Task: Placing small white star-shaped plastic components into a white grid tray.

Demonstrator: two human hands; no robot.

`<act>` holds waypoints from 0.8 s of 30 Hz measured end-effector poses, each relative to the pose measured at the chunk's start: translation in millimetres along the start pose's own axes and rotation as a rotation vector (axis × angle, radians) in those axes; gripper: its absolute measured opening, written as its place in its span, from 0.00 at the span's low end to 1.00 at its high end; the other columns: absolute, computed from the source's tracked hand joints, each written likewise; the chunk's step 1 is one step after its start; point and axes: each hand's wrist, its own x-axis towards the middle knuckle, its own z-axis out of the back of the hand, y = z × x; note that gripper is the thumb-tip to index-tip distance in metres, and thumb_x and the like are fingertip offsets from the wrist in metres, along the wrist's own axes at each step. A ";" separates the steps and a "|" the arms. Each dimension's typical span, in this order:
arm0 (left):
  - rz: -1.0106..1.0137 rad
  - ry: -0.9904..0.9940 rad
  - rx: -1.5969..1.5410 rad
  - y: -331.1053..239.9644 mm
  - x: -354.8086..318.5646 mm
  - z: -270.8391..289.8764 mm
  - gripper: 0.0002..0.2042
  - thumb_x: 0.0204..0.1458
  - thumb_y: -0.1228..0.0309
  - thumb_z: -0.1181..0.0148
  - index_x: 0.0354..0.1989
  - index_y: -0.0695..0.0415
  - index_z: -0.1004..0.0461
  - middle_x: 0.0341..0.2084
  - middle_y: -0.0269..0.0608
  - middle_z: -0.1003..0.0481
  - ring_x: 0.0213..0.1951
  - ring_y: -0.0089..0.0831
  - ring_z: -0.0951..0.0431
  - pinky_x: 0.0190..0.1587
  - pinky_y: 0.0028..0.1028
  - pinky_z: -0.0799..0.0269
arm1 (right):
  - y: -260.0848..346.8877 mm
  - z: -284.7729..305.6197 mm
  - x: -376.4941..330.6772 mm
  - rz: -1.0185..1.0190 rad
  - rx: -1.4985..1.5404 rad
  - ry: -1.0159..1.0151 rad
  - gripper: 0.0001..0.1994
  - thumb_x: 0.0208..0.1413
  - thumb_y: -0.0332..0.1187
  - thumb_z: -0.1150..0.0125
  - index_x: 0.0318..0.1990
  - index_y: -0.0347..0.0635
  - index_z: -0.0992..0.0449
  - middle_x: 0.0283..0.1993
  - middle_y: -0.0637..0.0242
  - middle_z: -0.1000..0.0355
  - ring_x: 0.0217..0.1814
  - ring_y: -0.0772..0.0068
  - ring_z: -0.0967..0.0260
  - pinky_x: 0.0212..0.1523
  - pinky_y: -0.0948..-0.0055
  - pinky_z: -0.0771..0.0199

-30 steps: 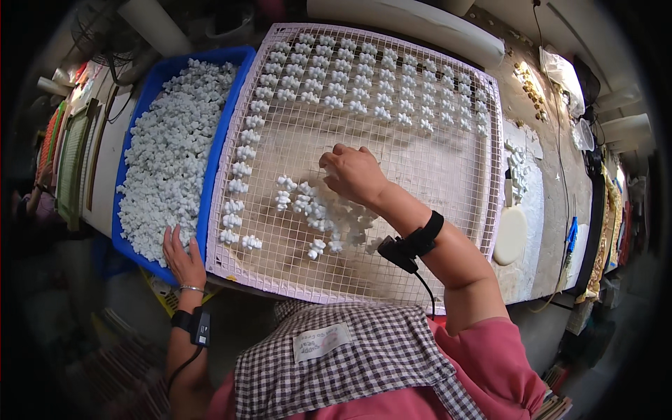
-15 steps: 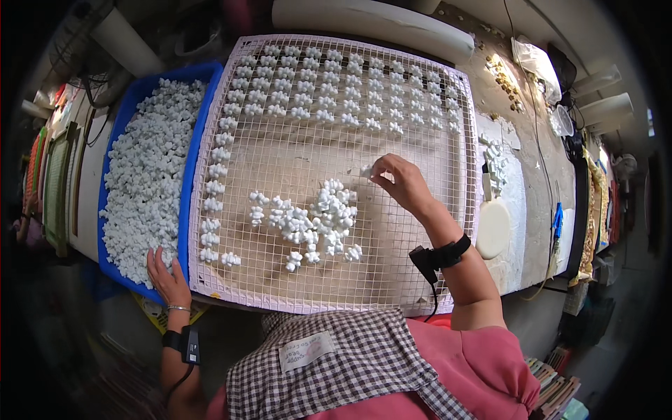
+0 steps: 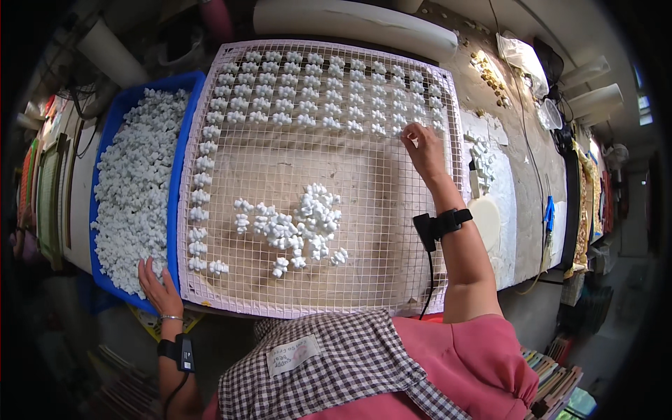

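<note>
- At nine o'clock, a blue bin (image 3: pixel 183 150) is packed with small white pieces, pressed against the wire grid tray (image 3: pixel 448 231).
- The left hand (image 3: pixel 158 283) sits at seven o'clock on the bin's near corner, fingers spread flat over the white pieces and gripping nothing.
- On the tray, neat rows of white pieces (image 3: pixel 329 87) fill the twelve o'clock band and a column runs down the nine o'clock edge; a loose heap (image 3: pixel 297 225) lies at the centre.
- The right hand (image 3: pixel 423 148) is at two o'clock at the end of the lowest row, fingers pinched together; whether they grip a piece I cannot tell.
- To do it well, I judge: set each piece upright in its own cell, in line with its neighbours, without nudging the finished rows.
- The surface (image 3: pixel 521 210) at three o'clock is dusty, with a white disc (image 3: pixel 484 218), scattered pieces and a blue tool.
- A pale roll (image 3: pixel 350 24) lies at twelve o'clock; cluttered shelves ring the room.
</note>
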 end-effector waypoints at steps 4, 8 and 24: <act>-0.004 -0.003 0.000 0.7 0.2 1.4 0.20 0.57 0.65 0.54 0.55 0.61 0.38 0.58 0.54 0.44 0.58 0.51 0.43 0.58 0.44 0.46 | 6.5 1.0 -4.8 0.029 0.034 -0.048 0.08 0.45 0.27 0.38 0.34 0.43 0.28 0.35 0.63 0.30 0.34 0.64 0.31 0.36 0.68 0.30; -0.007 -0.009 0.012 0.6 -0.7 1.0 0.20 0.57 0.65 0.53 0.55 0.61 0.38 0.57 0.53 0.43 0.58 0.51 0.43 0.58 0.44 0.46 | 66.3 13.4 -13.5 0.054 0.172 0.224 0.11 0.45 0.27 0.37 0.38 0.43 0.28 0.40 0.64 0.32 0.35 0.65 0.32 0.37 0.69 0.28; -0.003 -0.015 0.006 0.9 -0.7 -1.2 0.19 0.57 0.64 0.54 0.55 0.61 0.38 0.58 0.51 0.43 0.58 0.50 0.43 0.57 0.44 0.45 | 65.7 18.7 -29.8 -0.254 0.393 0.484 0.10 0.50 0.34 0.39 0.31 0.37 0.29 0.26 0.63 0.28 0.24 0.75 0.32 0.26 0.74 0.32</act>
